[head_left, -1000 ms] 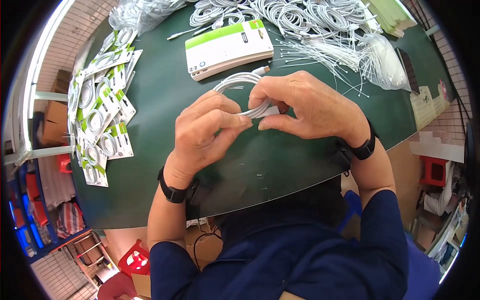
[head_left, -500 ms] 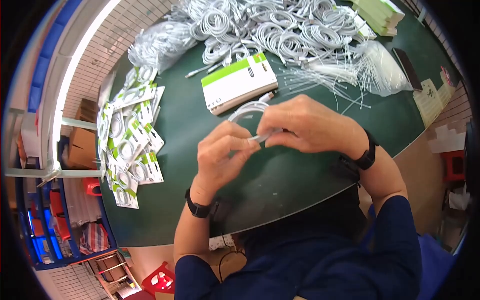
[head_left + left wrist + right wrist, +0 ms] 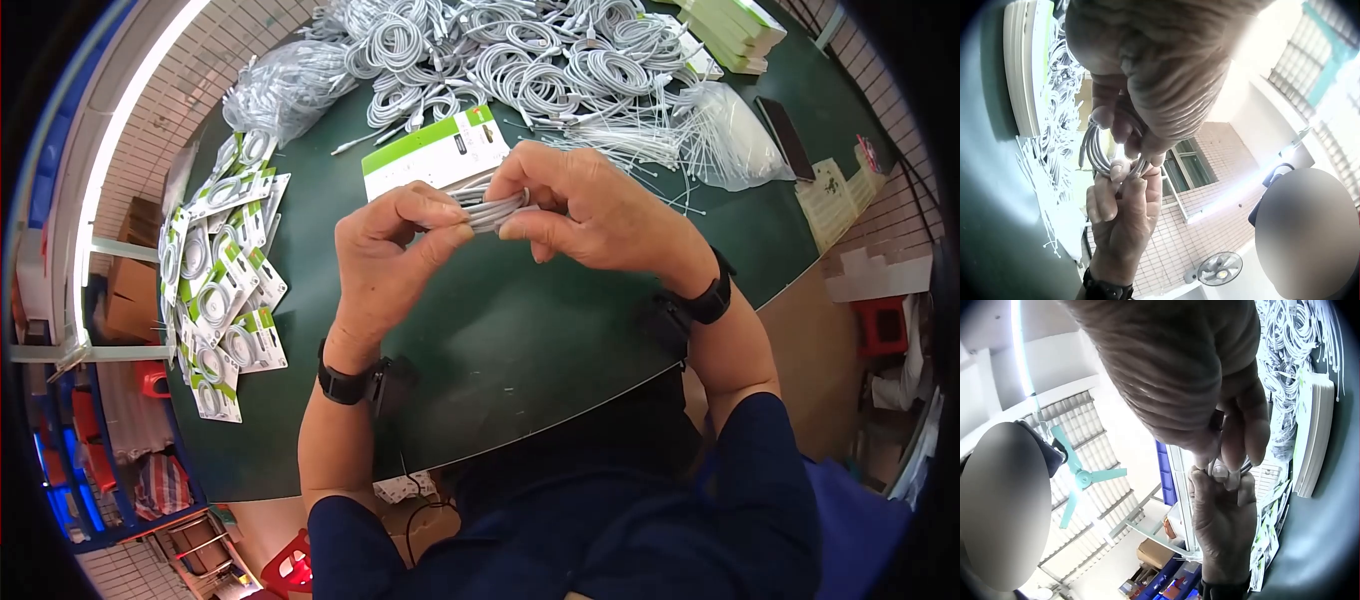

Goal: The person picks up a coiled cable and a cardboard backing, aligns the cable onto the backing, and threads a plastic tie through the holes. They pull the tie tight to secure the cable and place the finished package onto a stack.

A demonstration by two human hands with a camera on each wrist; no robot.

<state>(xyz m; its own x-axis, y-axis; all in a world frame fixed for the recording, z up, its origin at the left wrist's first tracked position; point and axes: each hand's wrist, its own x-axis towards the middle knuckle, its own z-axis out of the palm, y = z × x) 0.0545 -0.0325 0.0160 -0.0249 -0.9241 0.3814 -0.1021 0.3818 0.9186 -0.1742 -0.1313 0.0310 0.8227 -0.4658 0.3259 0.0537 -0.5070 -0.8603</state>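
Left hand (image 3: 385, 250) and right hand (image 3: 610, 220), head view: thumb and bent fingers of each pinched the coiled grey cable (image 3: 493, 214), nearly closed. Should either pinch have slackened, loops could have sprung apart, in this inspector's judgement; a tie could not be confirmed. The coil lay between both hands' fingertips, raised over the table (image 3: 480, 340). Left wrist view: loops formed a ring where fingertips met. Right wrist view: fingers hid most of the coil.

Room nearside of bare left hand (image 3: 385, 250) over dark green tabletop (image 3: 500, 340); white-and-green cardboard stack (image 3: 425, 158) blocks ahead, carded white cable coils (image 3: 213, 303) farther left
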